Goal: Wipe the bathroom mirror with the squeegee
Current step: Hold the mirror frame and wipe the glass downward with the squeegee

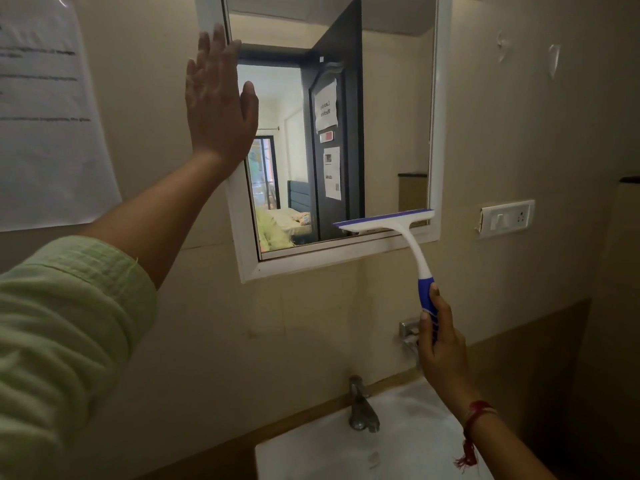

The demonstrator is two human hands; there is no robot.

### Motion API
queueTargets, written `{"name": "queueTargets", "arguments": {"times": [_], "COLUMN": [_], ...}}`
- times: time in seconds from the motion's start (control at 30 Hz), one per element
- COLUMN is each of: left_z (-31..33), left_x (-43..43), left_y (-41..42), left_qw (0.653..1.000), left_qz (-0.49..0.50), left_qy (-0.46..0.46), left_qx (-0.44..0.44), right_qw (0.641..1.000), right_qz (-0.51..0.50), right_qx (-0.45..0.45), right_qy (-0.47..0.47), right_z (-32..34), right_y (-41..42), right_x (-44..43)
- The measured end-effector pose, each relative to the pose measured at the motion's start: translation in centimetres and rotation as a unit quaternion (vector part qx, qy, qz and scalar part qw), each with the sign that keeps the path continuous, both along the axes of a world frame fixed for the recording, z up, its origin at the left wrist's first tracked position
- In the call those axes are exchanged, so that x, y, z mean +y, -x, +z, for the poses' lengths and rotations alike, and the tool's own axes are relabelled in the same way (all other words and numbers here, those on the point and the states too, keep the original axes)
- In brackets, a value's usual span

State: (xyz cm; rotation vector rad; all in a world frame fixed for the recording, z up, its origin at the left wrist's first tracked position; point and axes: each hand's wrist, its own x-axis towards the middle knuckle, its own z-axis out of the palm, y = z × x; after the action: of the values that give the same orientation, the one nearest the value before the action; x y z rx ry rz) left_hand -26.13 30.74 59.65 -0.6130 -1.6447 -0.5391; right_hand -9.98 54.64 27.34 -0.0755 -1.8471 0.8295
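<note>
Left hand (218,105) pressed flat, fingers spread, on the mirror (391,116) frame's left side; right hand (438,344) clamps the squeegee (401,230) handle, blade at the mirror's lower right edge.

Mirror glass mostly open; left edge and lower right corner taken up.

The left edge of the mirror (388,116) is covered by the flat left hand (218,98), and its forearm crosses the wall below that edge. The lower right corner is occupied by the squeegee (391,226), whose blade lies along the bottom frame, held from below by the right hand (440,344). The centre and upper right of the glass are left unobstructed. Under the mirror, passage is narrowed by the tap (362,407), the sink (311,455) and a metal wall fitting (408,329). The switch plate (507,218) stands just beside the right frame.
</note>
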Motion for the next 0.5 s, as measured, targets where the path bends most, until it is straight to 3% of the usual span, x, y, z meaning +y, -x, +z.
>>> {"name": "queueTargets", "arguments": {"times": [0.33, 0.5], "left_z": [-0.2, -3.9], "left_x": [-0.3, -0.6], "left_y": [-0.9, -4.0], "left_qw": [0.999, 0.992], "left_qz": [-0.01, -0.109], "left_qy": [0.029, -0.012], "left_qx": [-0.04, -0.066], "right_qw": [0.999, 0.995], "right_qz": [-0.003, 0.056], "right_qx": [-0.045, -0.038], "right_qy": [0.029, 0.073], "right_z": [0.9, 1.6], "right_y": [-3.1, -5.0], "right_x": [-1.0, -3.2]}}
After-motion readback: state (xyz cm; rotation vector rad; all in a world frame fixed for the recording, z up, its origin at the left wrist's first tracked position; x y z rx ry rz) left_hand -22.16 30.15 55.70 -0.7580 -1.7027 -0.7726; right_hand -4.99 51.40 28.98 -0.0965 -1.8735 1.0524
